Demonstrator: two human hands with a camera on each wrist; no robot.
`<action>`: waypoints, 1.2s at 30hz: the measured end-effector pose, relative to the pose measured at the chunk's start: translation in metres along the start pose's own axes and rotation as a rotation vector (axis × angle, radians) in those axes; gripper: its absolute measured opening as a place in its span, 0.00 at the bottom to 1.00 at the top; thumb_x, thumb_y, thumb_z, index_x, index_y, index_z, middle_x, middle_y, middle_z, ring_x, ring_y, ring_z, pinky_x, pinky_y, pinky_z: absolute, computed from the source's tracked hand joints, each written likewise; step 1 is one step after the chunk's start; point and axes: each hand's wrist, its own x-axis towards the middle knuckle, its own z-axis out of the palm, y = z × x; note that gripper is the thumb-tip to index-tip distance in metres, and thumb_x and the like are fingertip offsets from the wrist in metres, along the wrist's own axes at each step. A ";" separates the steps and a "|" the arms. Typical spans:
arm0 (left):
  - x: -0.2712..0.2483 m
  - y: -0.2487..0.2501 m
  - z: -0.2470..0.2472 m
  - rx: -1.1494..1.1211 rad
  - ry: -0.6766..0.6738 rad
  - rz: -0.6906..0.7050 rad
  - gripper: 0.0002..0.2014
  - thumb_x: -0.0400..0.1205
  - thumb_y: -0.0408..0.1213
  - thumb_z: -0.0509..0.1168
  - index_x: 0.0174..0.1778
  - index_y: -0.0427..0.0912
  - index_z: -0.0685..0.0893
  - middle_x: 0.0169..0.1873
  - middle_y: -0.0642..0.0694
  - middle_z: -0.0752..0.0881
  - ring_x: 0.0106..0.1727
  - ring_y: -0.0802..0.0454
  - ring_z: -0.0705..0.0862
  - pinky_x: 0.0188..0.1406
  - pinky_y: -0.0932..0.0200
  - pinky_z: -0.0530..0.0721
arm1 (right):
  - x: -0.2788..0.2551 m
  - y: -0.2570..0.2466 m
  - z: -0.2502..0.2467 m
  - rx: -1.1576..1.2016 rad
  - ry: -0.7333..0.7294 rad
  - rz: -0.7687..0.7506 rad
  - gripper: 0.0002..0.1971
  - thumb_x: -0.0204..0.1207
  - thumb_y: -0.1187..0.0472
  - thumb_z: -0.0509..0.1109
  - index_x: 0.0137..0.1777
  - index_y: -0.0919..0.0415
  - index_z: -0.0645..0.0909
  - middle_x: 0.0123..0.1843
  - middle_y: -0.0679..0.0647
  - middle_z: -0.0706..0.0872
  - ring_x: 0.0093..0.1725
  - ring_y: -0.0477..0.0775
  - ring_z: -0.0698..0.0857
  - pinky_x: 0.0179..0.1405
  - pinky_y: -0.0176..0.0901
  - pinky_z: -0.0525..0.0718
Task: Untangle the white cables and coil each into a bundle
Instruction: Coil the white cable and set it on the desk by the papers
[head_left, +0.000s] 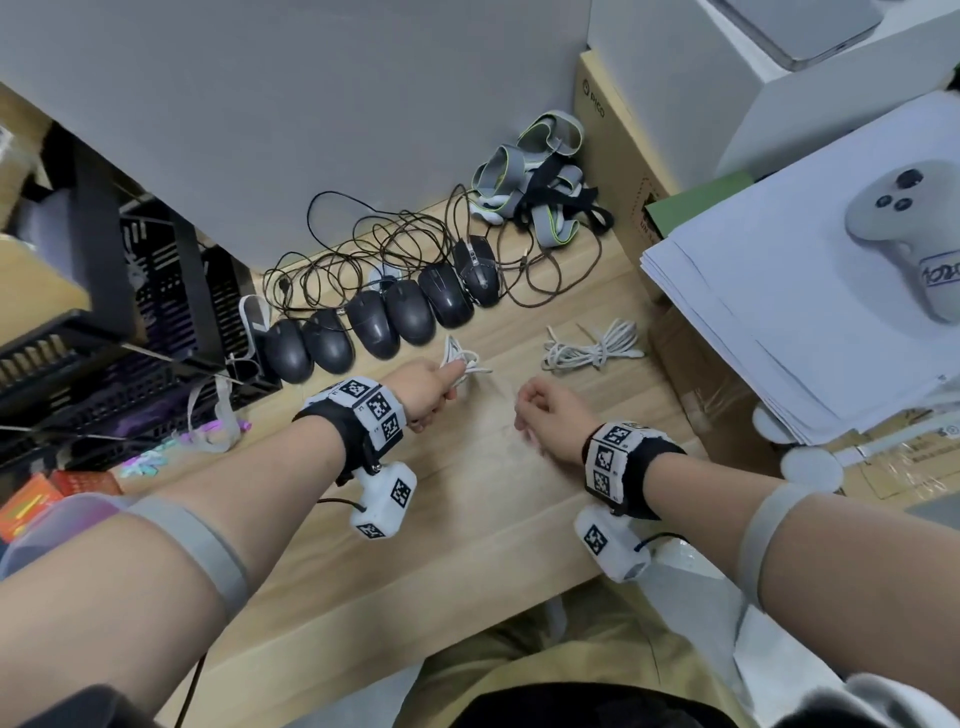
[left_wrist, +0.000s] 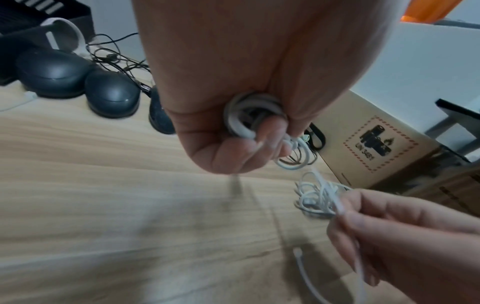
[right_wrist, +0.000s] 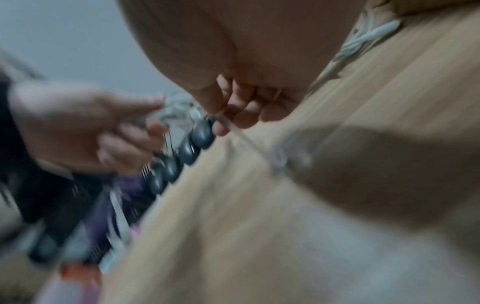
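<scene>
Left hand (head_left: 431, 391) clamps a coiled white cable (left_wrist: 249, 115) above the wooden counter (head_left: 467, 519); right hand (head_left: 550, 415) pinches its loose strand. Beyond the right hand lies a second bundle (head_left: 592, 347). Right-wrist view is blurred.

The table (head_left: 467, 519) is pale wood-grain with a smooth, matt face. The white cables — a coil (left_wrist: 249, 115) and a loose bundle (head_left: 592, 348) — look like smooth plastic-sheathed cord with a soft sheen. The computer mice (head_left: 374, 325) are dark plastic, lightly glossy on their domed backs, and their thin black leads (head_left: 363, 244) look rubbery. The straps (head_left: 540, 176) appear to be grey and black woven cloth. The boxes (head_left: 618, 171) are plain brown cardboard — matt. The paper stack (head_left: 779, 322) is white and matt, and the controller (head_left: 914, 228) on it is matt pale-grey plastic.
</scene>
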 end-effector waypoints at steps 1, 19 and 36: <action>-0.001 -0.001 -0.003 -0.005 0.017 -0.009 0.24 0.89 0.58 0.53 0.39 0.41 0.76 0.21 0.49 0.73 0.15 0.54 0.69 0.17 0.64 0.69 | 0.001 -0.012 0.001 0.157 -0.039 0.024 0.08 0.80 0.65 0.65 0.39 0.54 0.76 0.35 0.52 0.88 0.26 0.50 0.78 0.26 0.40 0.77; -0.021 0.029 -0.002 -0.232 -0.235 -0.106 0.25 0.89 0.58 0.53 0.41 0.39 0.78 0.18 0.52 0.68 0.16 0.57 0.66 0.19 0.68 0.67 | 0.019 -0.082 -0.019 0.477 -0.310 -0.152 0.08 0.83 0.71 0.64 0.43 0.61 0.77 0.39 0.59 0.86 0.30 0.45 0.89 0.33 0.30 0.86; -0.019 0.040 0.007 -0.054 0.037 -0.012 0.12 0.89 0.44 0.52 0.56 0.42 0.78 0.23 0.47 0.74 0.17 0.54 0.68 0.16 0.68 0.66 | 0.020 -0.093 -0.019 0.315 -0.186 -0.129 0.04 0.80 0.70 0.67 0.47 0.61 0.76 0.34 0.61 0.84 0.21 0.47 0.84 0.19 0.34 0.79</action>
